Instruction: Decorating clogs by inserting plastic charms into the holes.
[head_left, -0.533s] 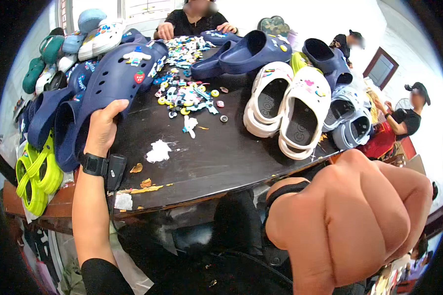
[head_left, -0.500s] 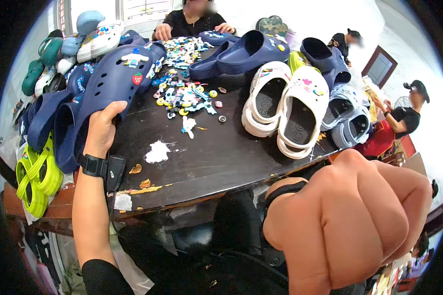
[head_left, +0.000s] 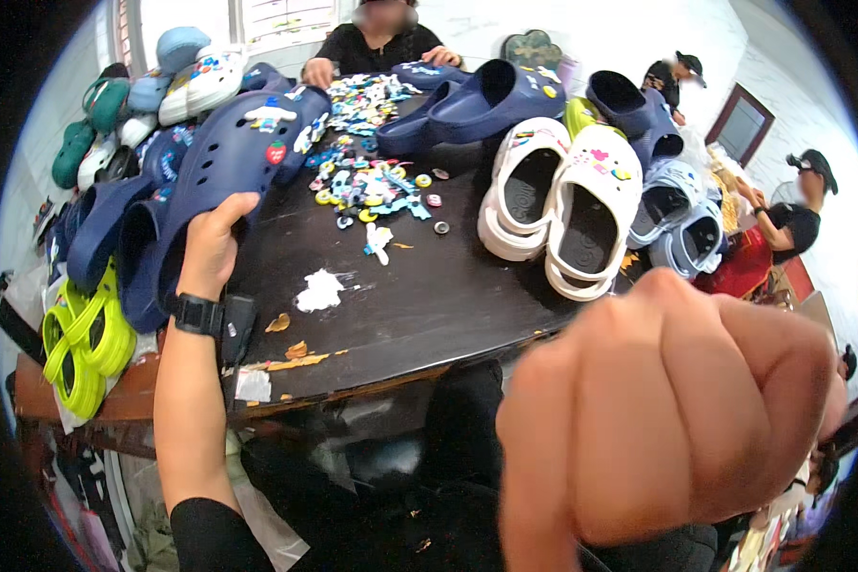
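My left hand (head_left: 214, 243) grips the side of a navy clog (head_left: 224, 153) at the table's left, thumb along its edge. On that clog's upper sit a white figure charm (head_left: 269, 116) and a red strawberry charm (head_left: 275, 153). Close to the camera at the lower right, my right hand (head_left: 658, 410) is curled with the back of its fingers showing; whatever it may hold is hidden. Right of the navy clog lies a heap of small colourful shoe charms (head_left: 377, 181), with a pale blue and white charm (head_left: 378, 243) apart from it.
White clogs with charms (head_left: 596, 176) stand on the dark table (head_left: 419, 296) at right, beside more navy clogs (head_left: 496, 100) and light blue clogs (head_left: 660, 212). Lime clogs (head_left: 71, 381) sit at the left edge. A person (head_left: 377, 43) sits across; others are at right.
The view has shifted slightly, so the table and clogs sit a little further right. My right hand has moved slightly closer and stays curled; my left still grips the navy clog.
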Available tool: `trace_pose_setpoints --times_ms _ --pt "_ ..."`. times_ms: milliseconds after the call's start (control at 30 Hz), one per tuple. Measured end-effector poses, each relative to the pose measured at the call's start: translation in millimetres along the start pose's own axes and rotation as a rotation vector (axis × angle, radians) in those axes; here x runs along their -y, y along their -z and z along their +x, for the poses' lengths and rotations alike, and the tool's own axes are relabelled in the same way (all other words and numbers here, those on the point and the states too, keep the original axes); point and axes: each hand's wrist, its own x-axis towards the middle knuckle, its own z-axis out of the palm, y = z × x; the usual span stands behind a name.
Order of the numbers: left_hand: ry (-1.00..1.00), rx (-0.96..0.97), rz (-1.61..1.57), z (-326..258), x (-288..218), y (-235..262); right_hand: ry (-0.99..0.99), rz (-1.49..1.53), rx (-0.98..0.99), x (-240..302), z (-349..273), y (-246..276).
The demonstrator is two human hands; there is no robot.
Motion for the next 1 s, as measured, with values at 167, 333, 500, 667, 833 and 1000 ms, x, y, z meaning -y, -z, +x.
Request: trace_pose_setpoints --times_ms 167,333,500,667,833,1000 --pt "-0.052 0.061 -0.035 2.6 -2.5 -25.1 -0.126 -1.004 -0.115 -14.4 14.7 1.7" --pt "0.017 0.041 -0.047 -0.4 -5.3 -20.9 -0.154 -1.05 -0.109 -12.9 1.6 7.8" --pt "-0.021 0.11 -0.027 2.9 -6.4 -19.6 -0.199 -1.205 -0.122 -14.5 -30.7 -27.6" --pt "-0.061 0.113 -0.012 3.8 -2.5 -28.2 -0.246 -1.399 -0.104 -68.5 9.0 -29.7" --pt "-0.039 0.078 -0.008 -2.4 -7.9 -19.1 -0.251 -1.584 -0.046 -62.9 -5.0 -51.4" --pt "-0.065 0.083 0.009 -2.1 -5.7 -27.0 -0.232 -1.804 0.011 -74.0 16.3 -45.5"
